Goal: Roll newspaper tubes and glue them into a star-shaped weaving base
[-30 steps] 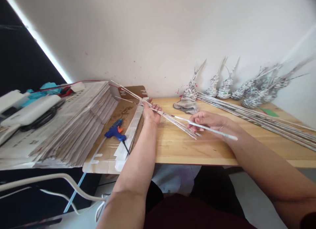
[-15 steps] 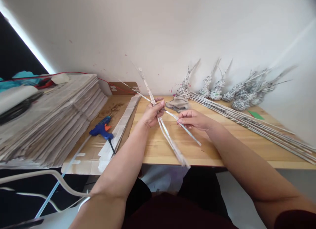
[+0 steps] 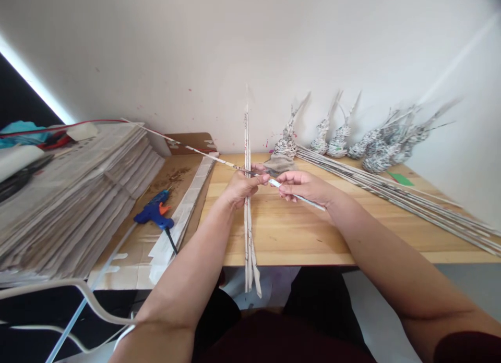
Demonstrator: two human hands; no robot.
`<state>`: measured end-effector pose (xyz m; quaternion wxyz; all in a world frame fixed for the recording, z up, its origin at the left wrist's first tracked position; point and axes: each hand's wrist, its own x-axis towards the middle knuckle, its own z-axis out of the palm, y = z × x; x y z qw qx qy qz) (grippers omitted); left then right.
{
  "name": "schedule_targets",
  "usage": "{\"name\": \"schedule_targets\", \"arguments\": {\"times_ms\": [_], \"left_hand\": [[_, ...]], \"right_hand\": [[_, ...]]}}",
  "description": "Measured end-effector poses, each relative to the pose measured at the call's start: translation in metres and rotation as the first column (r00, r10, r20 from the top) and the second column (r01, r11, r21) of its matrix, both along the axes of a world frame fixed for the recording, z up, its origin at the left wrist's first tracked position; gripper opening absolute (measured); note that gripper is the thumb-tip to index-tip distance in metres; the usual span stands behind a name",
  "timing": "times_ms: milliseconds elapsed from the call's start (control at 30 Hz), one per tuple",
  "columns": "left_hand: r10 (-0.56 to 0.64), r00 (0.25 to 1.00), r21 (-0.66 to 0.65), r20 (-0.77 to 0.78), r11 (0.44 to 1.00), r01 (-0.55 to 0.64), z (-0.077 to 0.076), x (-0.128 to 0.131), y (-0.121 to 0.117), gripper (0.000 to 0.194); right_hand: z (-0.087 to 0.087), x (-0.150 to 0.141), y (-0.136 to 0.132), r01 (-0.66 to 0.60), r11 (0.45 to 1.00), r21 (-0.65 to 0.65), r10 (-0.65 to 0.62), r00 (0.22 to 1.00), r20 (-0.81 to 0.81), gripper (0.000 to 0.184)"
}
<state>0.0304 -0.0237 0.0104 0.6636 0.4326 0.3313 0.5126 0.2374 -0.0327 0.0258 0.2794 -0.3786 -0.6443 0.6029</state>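
Several rolled newspaper sticks point away from me in a narrow bundle, their near ends past the table's front edge. My left hand is closed around their middle. Another paper stick crosses the bundle, running from the far left through my left hand to the right. My right hand pinches this crossing stick near its right end, a short way from my left fingers. Behind the hands lies a grey cloth, partly hidden.
A blue glue gun lies on cardboard at left, beside a tall newspaper stack and paper strips. Along the wall stand several woven paper figures. Long paper sticks and a green scrap lie at right.
The bundle has turned from slanting to nearly straight away from me. The crossing stick now extends farther left, its right end nearer my right hand. My view has shifted slightly.
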Motion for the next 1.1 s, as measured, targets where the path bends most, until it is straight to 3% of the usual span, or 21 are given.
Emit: {"name": "schedule_targets", "arguments": {"times_ms": [200,500,733,967,1100], "left_hand": [[0.008,1.000,0.012,0.000,1.000,-0.008,0.002,0.001,-0.001,0.045],[-0.037,0.991,0.013,-0.130,0.999,0.039,0.000,0.004,-0.004,0.053],[-0.016,0.979,0.021,-0.202,1.000,0.020,0.001,0.005,-0.004,0.045],[-0.127,0.960,0.064,-0.251,0.987,0.147,0.001,0.008,-0.007,0.036],[-0.071,0.957,0.084,-0.283,0.992,0.098,0.002,0.010,-0.007,0.033]], "right_hand": [[0.000,0.002,0.002,-0.002,0.999,0.033,0.001,0.999,0.049,0.034],[0.006,-0.005,-0.006,-0.003,0.998,-0.058,0.005,0.999,0.045,0.034],[0.005,-0.005,-0.005,-0.031,0.998,-0.056,0.033,0.998,0.049,0.031],[-0.004,-0.002,-0.001,-0.059,0.997,-0.052,0.057,0.998,-0.027,0.031],[-0.003,-0.002,-0.001,-0.011,1.000,-0.029,0.011,1.000,0.000,0.033]]}}
